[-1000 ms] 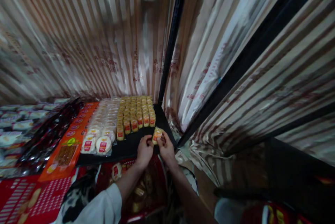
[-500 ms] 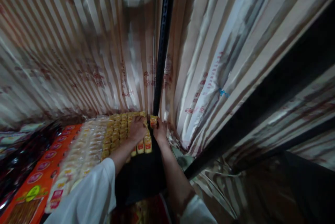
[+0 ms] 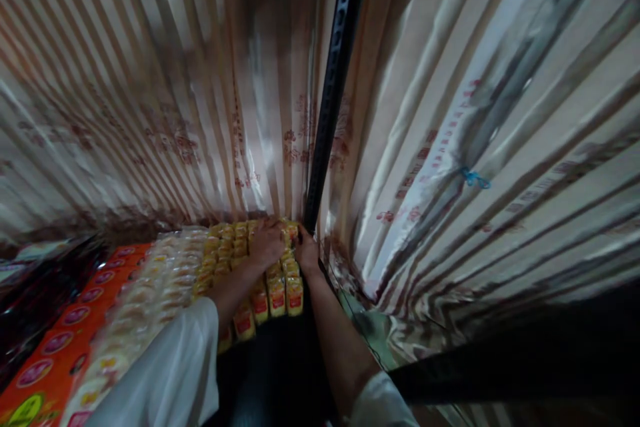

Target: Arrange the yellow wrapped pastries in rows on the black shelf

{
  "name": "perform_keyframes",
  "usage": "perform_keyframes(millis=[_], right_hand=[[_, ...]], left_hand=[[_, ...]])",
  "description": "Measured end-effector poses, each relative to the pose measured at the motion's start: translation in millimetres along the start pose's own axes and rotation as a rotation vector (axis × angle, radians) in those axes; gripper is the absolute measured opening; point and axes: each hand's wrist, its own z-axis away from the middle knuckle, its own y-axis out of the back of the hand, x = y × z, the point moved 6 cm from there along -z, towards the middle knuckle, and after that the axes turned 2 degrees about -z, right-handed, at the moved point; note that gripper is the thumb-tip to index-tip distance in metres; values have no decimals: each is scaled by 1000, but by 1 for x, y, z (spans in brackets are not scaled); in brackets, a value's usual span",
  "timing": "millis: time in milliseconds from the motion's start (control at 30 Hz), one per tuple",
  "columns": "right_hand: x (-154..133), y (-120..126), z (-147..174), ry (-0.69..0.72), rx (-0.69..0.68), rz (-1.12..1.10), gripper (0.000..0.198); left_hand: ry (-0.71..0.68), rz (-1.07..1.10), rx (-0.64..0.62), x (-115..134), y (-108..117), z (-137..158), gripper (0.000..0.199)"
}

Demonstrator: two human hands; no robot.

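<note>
Flanking a yellow packet [image 3: 292,231]: left hand [image 3: 269,242] and right hand [image 3: 307,254] (can't tell if fingers [image 3: 273,224] grip).

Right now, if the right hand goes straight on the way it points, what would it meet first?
Most likely a yellow packet at the back, close by the right hand; whether the fingers touch it is unclear. Behind hangs striped sheeting.

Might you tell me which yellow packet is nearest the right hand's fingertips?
The yellow packet at the group's back right corner, between the left hand and right hand; the others sit farther left or nearer the front.
</note>
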Motion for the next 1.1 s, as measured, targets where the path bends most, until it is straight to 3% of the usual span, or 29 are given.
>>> perform_keyframes(millis=[233,467,633,733,900,1100], right_hand=[[-1,1,-3,0,36,118,41],[0,-3,-4,50,42,-6,38],[5,3,-6,-16,75,-5,32],[5,4,-5,-14,59,1,24],[6,4,3,18,27,-26,39],[-3,25,28,29,73,-64,36]], left_hand=[[27,51,-60,-8,-9,-1,25],[81,58,-70,-15,-17,0,25],[101,63,-22,-15,-14,1,25],[84,41,8,-12,-7,3,26],[114,97,98,-3,13,13,27],[232,341,225,21,49,61,29]])
